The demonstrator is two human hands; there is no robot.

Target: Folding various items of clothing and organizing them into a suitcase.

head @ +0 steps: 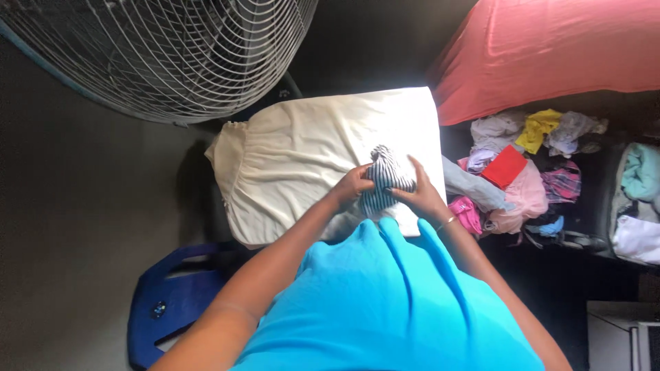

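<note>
Garment, small and striped [385, 180], sits bunched near the front edge of a cream-covered pad [295, 165], a flat base to work against. Left hand [353, 185] pinches its left side, fingers curled into the cloth. Right hand [421, 192] clamps the other side, fingers pressed together, thumb up. Mixed clothes pile [522, 178] lies just right; wire fan [165, 55] stands behind.

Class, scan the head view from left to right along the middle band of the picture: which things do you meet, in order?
Blue bag → cream cloth → left hand → striped garment → right hand → clothes pile → basket.
</note>
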